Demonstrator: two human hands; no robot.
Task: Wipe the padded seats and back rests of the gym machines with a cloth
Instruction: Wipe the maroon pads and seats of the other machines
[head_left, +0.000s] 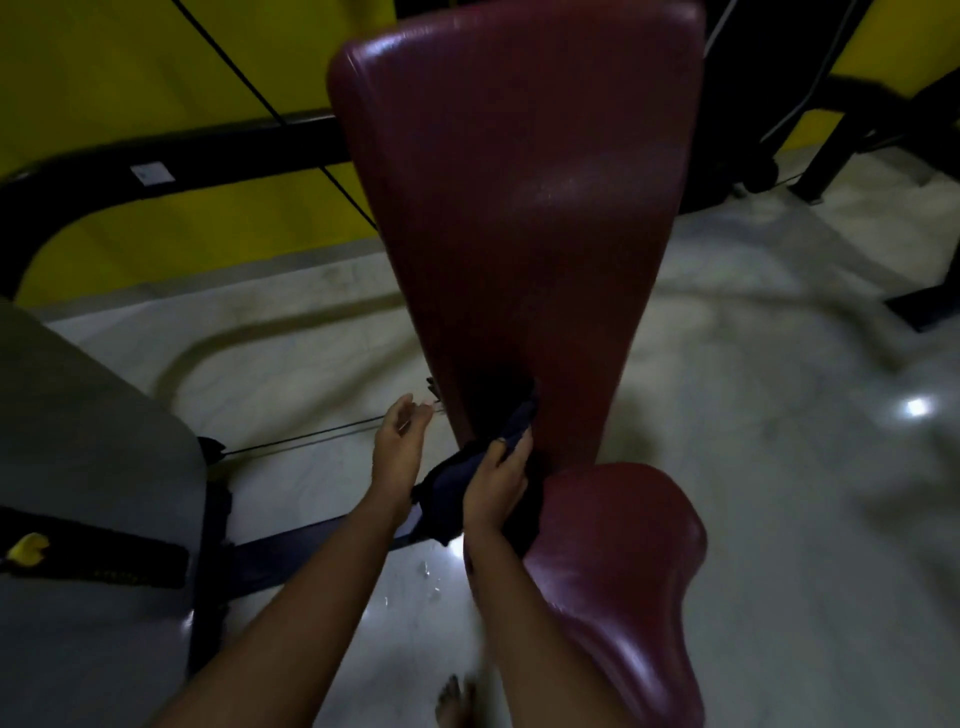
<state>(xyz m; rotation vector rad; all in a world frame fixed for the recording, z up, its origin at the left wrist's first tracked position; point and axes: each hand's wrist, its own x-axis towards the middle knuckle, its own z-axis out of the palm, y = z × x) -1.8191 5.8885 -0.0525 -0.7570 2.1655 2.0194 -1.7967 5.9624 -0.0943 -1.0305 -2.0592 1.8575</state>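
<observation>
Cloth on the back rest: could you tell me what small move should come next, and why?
Probably sweep the cloth up the back rest: the right hand holds it at the narrow lower end, and the broad upper part lies above.

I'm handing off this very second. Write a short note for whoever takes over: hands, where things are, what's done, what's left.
Right hand grips the dark cloth and presses it on the lower end of the maroon back rest, just above the seat.
Left hand is open and empty, beside the back rest's left edge.
Done: the back rest wipe is under way; how much is covered cannot be told.
Left: probably finish the back rest, then the seat, then the other machines.
</observation>
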